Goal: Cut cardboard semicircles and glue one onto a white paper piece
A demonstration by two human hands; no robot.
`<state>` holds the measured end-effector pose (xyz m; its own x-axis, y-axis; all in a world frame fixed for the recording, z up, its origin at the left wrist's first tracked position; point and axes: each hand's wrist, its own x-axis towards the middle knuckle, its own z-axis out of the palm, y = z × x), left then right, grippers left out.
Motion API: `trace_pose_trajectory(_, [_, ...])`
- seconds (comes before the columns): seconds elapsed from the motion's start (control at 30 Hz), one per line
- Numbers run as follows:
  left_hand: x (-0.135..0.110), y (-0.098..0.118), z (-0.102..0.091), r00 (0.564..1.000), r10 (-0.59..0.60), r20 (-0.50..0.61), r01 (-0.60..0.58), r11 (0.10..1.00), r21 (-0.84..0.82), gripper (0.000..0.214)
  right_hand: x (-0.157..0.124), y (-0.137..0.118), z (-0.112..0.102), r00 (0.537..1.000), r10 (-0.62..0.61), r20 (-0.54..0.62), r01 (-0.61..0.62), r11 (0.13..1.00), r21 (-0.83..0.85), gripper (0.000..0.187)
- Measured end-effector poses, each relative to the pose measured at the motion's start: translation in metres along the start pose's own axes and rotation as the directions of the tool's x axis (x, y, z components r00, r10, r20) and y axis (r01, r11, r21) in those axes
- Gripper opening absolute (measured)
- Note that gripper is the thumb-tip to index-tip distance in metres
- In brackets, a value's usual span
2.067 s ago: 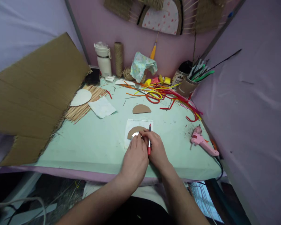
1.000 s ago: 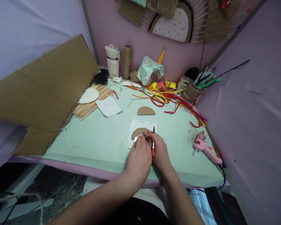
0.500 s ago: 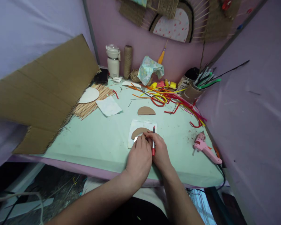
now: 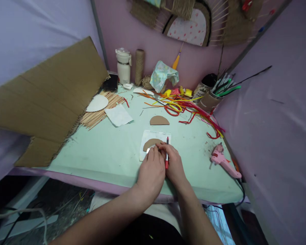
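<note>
A white square sheet (image 4: 143, 136) lies flat on the table, with a brown cardboard half-circle (image 4: 152, 143) on top of it. Partly over the cardboard is a small white piece (image 4: 148, 150), mostly hidden by fingers. My left hand (image 4: 153, 166) is closed, its fingers together and pressing on that white piece. Close against it, my right hand (image 4: 174, 161) has curled fingers at the cardboard's right side. A red-and-dark pencil (image 4: 167, 153) is tucked in my right hand, red tip pointing away. Another cardboard half-circle (image 4: 159, 120) rests just beyond the sheet.
At left leans a large cardboard sheet (image 4: 56, 88) beside thin wooden sticks (image 4: 91, 119) and a white cloth square (image 4: 119, 115). Scissors (image 4: 172, 109) lie among coloured pipe cleaners (image 4: 193, 107). A pink glue gun (image 4: 225, 161) is at right. A white bottle (image 4: 123, 68) stands behind.
</note>
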<state>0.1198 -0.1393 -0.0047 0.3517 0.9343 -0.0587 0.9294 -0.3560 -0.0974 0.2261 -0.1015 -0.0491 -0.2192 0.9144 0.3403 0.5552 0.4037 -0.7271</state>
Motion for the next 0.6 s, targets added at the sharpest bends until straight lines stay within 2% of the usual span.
trace_pose_trajectory(0.37, [0.0, 0.0, 0.002, 0.999, -0.023, -0.035, 0.022, 0.999, -0.04, 0.053, 0.0, 0.0, 0.0, 0.999, 0.045, -0.022, -0.043, 0.996, 0.073, 0.018])
trace_pose_trajectory(0.47, [-0.001, 0.0, 0.007, 0.997, -0.03, -0.072, 0.025, 0.998, -0.058, 0.051, -0.003, -0.005, 0.0, 0.977, 0.122, -0.176, -0.087, 0.977, 0.195, 0.016])
trace_pose_trajectory(0.53, [-0.001, 0.0, 0.009, 0.997, -0.034, -0.075, 0.029, 0.997, -0.067, 0.051, -0.005, -0.008, -0.001, 0.929, 0.146, -0.34, -0.063, 0.968, 0.244, 0.015])
trace_pose_trajectory(0.6, [0.0, 0.0, 0.009, 0.997, -0.038, -0.07, 0.033, 0.997, -0.071, 0.056, -0.007, -0.011, -0.001, 0.882, 0.132, -0.453, -0.014, 0.967, 0.254, 0.015])
